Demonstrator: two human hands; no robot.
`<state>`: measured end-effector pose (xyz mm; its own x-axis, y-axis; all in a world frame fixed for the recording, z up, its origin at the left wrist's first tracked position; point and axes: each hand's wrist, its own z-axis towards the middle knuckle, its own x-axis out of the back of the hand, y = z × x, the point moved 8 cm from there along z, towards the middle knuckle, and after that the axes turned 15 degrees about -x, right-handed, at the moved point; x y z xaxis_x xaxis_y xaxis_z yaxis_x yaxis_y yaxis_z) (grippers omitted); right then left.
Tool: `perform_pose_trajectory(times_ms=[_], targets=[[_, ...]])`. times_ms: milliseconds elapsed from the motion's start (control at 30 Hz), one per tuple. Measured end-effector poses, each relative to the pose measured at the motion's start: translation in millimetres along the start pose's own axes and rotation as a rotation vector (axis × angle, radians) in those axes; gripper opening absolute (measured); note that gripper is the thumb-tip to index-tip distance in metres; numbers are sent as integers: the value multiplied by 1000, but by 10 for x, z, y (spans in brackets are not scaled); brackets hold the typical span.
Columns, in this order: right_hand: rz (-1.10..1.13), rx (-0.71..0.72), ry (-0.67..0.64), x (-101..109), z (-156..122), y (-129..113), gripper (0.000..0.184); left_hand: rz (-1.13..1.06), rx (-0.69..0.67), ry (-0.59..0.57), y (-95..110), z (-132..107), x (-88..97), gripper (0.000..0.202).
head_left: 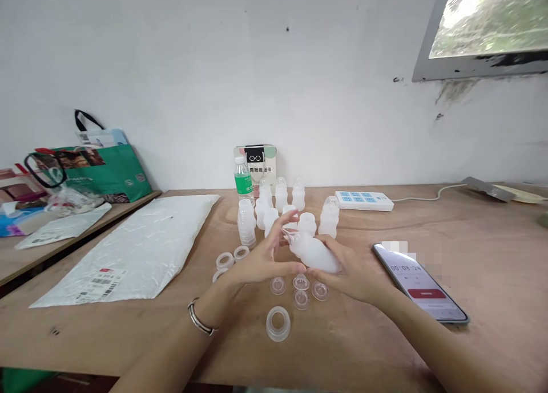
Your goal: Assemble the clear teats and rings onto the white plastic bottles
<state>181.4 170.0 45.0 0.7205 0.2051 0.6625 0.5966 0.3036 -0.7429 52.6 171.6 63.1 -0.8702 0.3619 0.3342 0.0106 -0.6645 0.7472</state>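
Note:
My right hand (pixel 349 270) wraps its fingers and thumb around the body of a white, frosted baby bottle (pixel 319 255), tilted with its top toward the left. My left hand (pixel 269 253) curls around the top end, its fingertips at a clear teat (pixel 289 233) there; the grip is partly hidden. Below the hands, several clear teats (pixel 301 299) lie on the table. One translucent collar ring (pixel 278 324) lies nearer to me, and more rings (pixel 225 260) sit beside my left wrist. Behind my hands stand several white bottles (pixel 329 216), some with tops on.
On the wooden table (pixel 368 353) are a phone (pixel 422 284) showing a timer, a power strip (pixel 363 201), a water bottle (pixel 244 182) and a white mailing bag (pixel 141 244). A stack of clear caps (pixel 247 225) stands left of the bottles. Green bag (pixel 115 170) at far left.

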Motion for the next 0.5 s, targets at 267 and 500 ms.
perform_pose_trajectory(times_ms=[267, 500], targets=[[-395, 184, 276, 93, -60, -63, 30, 25, 276, 239, -174, -19, 8, 31], [-673, 337, 516, 74, -118, -116, 28, 1, 526, 295, -418, -149, -41, 38]])
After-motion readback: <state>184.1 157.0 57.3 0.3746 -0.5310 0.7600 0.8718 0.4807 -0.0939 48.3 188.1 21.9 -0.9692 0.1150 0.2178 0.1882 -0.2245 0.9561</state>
